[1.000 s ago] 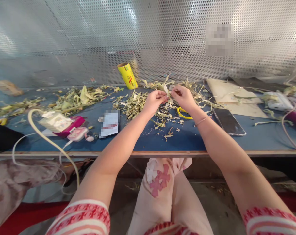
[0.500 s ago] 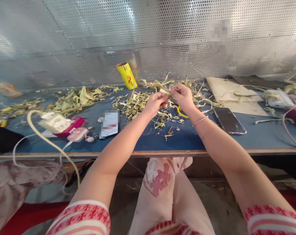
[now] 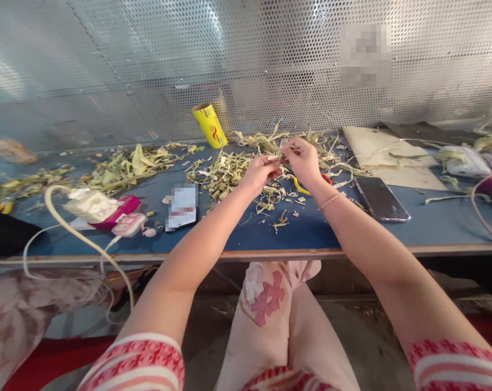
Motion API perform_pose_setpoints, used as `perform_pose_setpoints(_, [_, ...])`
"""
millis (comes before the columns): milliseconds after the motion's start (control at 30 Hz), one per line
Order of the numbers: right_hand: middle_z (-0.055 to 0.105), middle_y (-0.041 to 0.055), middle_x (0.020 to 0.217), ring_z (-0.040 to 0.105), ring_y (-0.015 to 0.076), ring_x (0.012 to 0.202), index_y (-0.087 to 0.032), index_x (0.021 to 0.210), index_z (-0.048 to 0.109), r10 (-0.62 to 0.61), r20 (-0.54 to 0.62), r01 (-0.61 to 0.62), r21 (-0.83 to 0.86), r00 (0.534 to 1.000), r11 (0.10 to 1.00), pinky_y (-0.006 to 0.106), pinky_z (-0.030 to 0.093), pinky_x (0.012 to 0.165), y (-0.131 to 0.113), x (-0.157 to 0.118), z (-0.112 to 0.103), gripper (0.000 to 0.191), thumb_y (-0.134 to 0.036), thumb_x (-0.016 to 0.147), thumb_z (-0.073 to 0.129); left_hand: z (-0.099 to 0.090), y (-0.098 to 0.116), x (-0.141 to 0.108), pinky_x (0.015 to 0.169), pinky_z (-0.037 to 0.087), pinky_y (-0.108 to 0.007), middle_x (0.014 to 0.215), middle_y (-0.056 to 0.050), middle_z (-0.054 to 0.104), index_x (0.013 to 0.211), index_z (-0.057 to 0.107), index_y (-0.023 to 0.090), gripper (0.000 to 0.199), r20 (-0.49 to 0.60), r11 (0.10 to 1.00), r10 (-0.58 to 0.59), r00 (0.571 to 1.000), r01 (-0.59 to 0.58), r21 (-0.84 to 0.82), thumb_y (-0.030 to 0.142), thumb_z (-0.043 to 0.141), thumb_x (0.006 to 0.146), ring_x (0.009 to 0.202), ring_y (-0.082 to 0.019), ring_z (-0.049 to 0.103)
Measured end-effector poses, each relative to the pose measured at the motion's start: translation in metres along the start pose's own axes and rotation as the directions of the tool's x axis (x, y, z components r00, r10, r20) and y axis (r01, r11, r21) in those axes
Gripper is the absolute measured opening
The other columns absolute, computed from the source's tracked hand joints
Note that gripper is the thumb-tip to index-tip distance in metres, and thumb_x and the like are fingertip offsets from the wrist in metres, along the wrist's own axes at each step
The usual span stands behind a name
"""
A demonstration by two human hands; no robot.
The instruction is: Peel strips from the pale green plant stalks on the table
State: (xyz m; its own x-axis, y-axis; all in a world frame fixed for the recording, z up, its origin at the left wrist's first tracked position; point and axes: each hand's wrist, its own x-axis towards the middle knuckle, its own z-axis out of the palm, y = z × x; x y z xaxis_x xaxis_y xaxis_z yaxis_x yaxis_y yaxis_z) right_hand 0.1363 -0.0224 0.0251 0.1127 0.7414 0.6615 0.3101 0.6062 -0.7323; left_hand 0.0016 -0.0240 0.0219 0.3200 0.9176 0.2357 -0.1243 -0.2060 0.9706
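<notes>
So both hands are meeting over the table (image 3: 311, 233), working on a pale strip (image 3: 273, 158) just above the plant pile (image 3: 225, 176). The left hand (image 3: 262, 172) is pinching one end, fingers nearly closed on it. The right hand (image 3: 301, 157) is sitting right beside it, fingers bunched close together, probably gripping the strip's other end, though it's too small to tell for sure. Something yellow and ring-shaped (image 3: 301, 187) is peeking out by the right wrist. A yellow tube (image 3: 211, 126) is leaning at the back, behind the pile. One phone (image 3: 181, 207) is lying left of the pile, and a dark phone (image 3: 381, 199) is lying just beside the right forearm.
</notes>
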Motion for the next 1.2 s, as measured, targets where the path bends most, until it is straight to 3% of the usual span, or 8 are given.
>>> perform_pose_setpoints(167, [0.05, -0.0027, 0.058, 0.044, 0.0107, 0.057, -0.019, 0.068, 0.05, -0.003, 0.081, 0.019, -0.196, 0.997, 0.98, 0.028, 0.04, 0.06, -0.004, 0.0, -0.004, 0.018, -0.03, 0.08, 0.058, -0.005, 0.0, 0.002, 0.051, 0.04, -0.022, 0.054, 0.001, 0.056, 0.067, 0.058, 0.018, 0.026, -0.058, 0.996, 0.047, 0.997, -0.043, 0.075, 0.04, 0.062, 0.079, 0.049, -0.007, 0.05])
perform_pose_setpoints(267, [0.05, -0.0032, 0.058, 0.046, 0.011, 0.057, -0.02, 0.073, 0.046, 0.011, 0.155, 0.017, -0.177, 0.988, 0.984, 0.028, 0.04, 0.06, -0.006, -0.004, 0.001, 0.016, -0.029, 0.084, 0.054, -0.007, 0.0, 0.002, 0.048, 0.037, -0.024, 0.048, 0.001, 0.049, 0.06, 0.052, 0.018, 0.048, -0.095, 0.989, 0.071, 0.993, -0.058, 0.138, 0.062, 0.051, 0.081, 0.044, -0.008, 0.047])
perform_pose_setpoints(367, [0.052, -0.0038, 0.058, 0.048, 0.0116, 0.057, -0.022, 0.079, 0.044, -0.005, 0.219, 0.032, -0.121, 0.976, 0.992, 0.028, 0.041, 0.06, -0.005, -0.01, 0.009, 0.011, -0.027, 0.086, 0.051, -0.008, -0.004, 0.003, 0.047, 0.036, -0.026, 0.042, 0.002, 0.041, 0.057, 0.05, 0.019, 0.056, -0.145, 0.977, 0.101, 0.984, -0.071, 0.202, 0.071, 0.044, 0.078, 0.043, -0.009, 0.044])
perform_pose_setpoints(500, [0.052, -0.0053, 0.06, 0.048, 0.0113, 0.055, -0.023, 0.089, 0.042, -0.04, 0.267, 0.045, -0.015, 0.963, 0.999, 0.028, 0.042, 0.057, 0.001, -0.016, 0.019, 0.011, -0.025, 0.084, 0.053, -0.011, -0.01, 0.007, 0.047, 0.034, -0.026, 0.042, 0.003, 0.034, 0.057, 0.048, 0.02, 0.054, -0.218, 0.957, 0.209, 0.953, -0.154, 0.245, 0.071, 0.047, 0.076, 0.044, -0.01, 0.041])
perform_pose_setpoints(667, [0.053, -0.0052, 0.064, 0.051, 0.0107, 0.056, -0.024, 0.089, 0.041, -0.003, 0.3, -0.018, 0.069, 0.954, 0.997, 0.028, 0.043, 0.055, 0.005, -0.015, 0.024, 0.019, -0.02, 0.08, 0.056, -0.017, -0.013, 0.012, 0.048, 0.033, -0.025, 0.049, 0.004, 0.031, 0.065, 0.048, 0.021, 0.047, -0.201, 0.933, 0.304, 0.931, -0.249, 0.258, 0.067, 0.052, 0.076, 0.045, -0.009, 0.038])
perform_pose_setpoints(867, [0.046, -0.0088, 0.059, 0.044, 0.0084, 0.049, -0.025, 0.088, 0.034, 0.049, 0.421, -0.149, 0.207, 0.906, 0.967, 0.025, 0.038, 0.05, -0.001, -0.011, 0.02, 0.027, -0.02, 0.08, 0.059, -0.017, -0.011, 0.012, 0.051, 0.036, -0.026, 0.053, 0.003, 0.038, 0.076, 0.053, 0.022, 0.047, -0.184, 0.947, 0.284, 0.941, -0.245, 0.206, 0.069, 0.047, 0.078, 0.05, -0.01, 0.045])
perform_pose_setpoints(1000, [0.041, -0.0097, 0.057, 0.038, 0.0073, 0.049, -0.025, 0.086, 0.031, 0.034, 0.463, -0.183, 0.282, 0.886, 0.942, 0.023, 0.033, 0.048, -0.006, -0.011, 0.016, 0.027, -0.022, 0.082, 0.058, -0.015, -0.009, 0.012, 0.049, 0.038, -0.025, 0.053, 0.003, 0.04, 0.08, 0.054, 0.022, 0.045, -0.167, 0.961, 0.256, 0.952, -0.232, 0.148, 0.067, 0.046, 0.081, 0.049, -0.009, 0.046])
perform_pose_setpoints(1200, [0.041, -0.007, 0.064, 0.037, 0.0077, 0.055, -0.024, 0.084, 0.033, 0.017, 0.492, -0.194, 0.312, 0.871, 0.93, 0.024, 0.035, 0.052, -0.009, -0.011, 0.011, 0.025, -0.022, 0.083, 0.057, -0.016, -0.007, 0.014, 0.051, 0.042, -0.028, 0.049, 0.004, 0.037, 0.084, 0.055, 0.023, 0.038, -0.148, 0.989, 0.149, 0.978, -0.146, 0.032, 0.06, 0.046, 0.085, 0.047, -0.01, 0.046])
